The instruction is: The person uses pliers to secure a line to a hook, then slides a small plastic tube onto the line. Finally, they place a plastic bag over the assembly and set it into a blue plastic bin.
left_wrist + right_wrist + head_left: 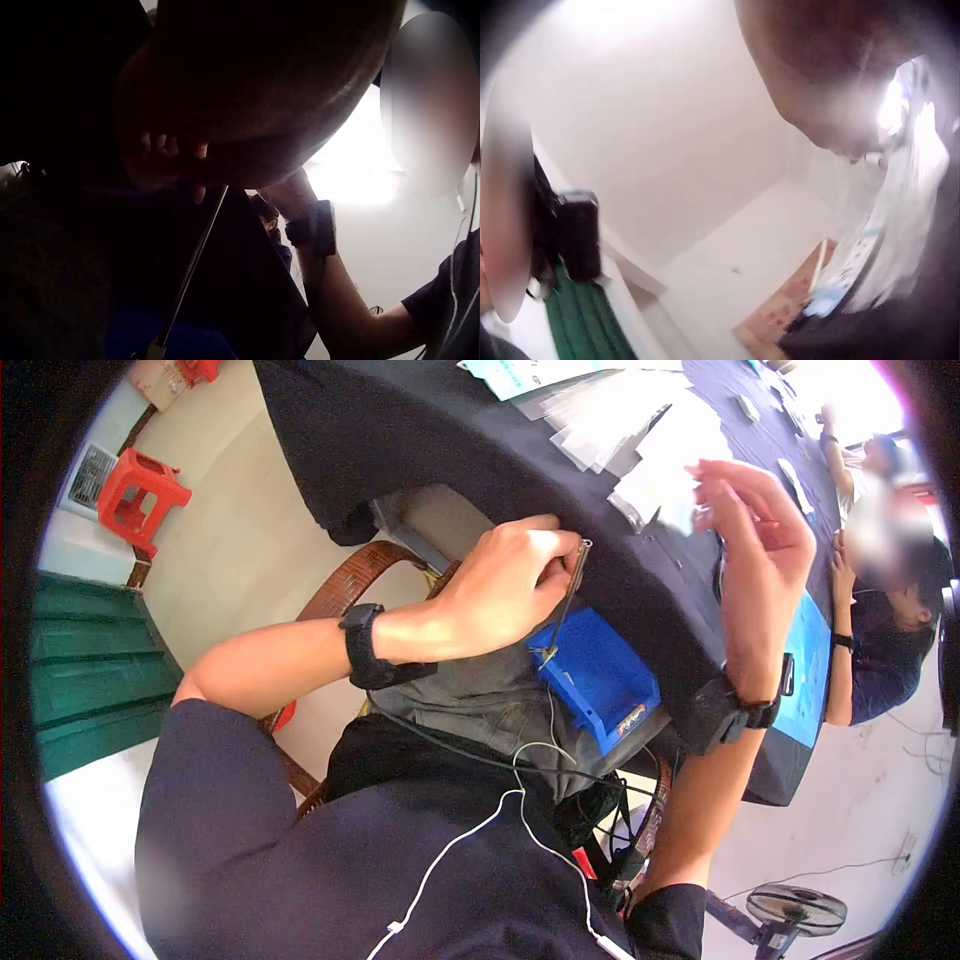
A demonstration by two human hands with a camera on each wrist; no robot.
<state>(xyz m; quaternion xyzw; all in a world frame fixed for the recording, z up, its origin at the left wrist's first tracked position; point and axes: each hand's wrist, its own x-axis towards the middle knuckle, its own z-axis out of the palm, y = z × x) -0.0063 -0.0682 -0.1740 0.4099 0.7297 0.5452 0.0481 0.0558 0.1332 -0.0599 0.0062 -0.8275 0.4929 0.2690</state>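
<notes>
While the left grip (515,580) pinches the upper end of a thin dark cord (569,601), frame centre, the step appears to be holding it up at the blue plastic bin (602,672); right grip (765,545), upper right: half-curled, contents cannot be told. Next move likely calls for steady tension. Black-clothed tabletop (470,435): plastic sleeves (598,435), upper centre. Possible snag: white earphone cable (523,793), below the bin.

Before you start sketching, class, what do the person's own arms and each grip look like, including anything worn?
The left grip and right grip wear no gloves. The left wristband and right wristband are black and boxy. The left sleeve and right sleeve are short and dark.
</notes>
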